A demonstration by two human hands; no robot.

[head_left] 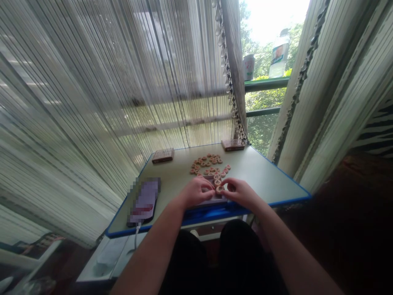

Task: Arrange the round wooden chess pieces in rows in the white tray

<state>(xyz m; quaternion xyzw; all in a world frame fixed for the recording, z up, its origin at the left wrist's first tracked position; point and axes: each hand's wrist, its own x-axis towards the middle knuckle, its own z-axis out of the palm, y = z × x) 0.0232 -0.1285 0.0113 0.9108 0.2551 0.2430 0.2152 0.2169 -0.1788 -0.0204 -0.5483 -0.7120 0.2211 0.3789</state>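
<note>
While left grip [198, 191] and right grip [239, 190], fingers curled, flank round pieces [217, 182] in a shallow tray [211, 201] between them (pinching or not, I cannot tell), lining-up appears in hand, the next move calling for light fingertip nudging.

Xiangqi pieces [217, 182]: pale tan, red or dark markings
Tray [211, 202]: mauve
Bench [264, 176]: pale grey-green, blue edging
String curtain [86, 69]: grey-white, striped
Boxes [163, 155]: brown

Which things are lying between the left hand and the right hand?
In the head view, a short row of round pieces lies between the left hand and the right hand.
</note>
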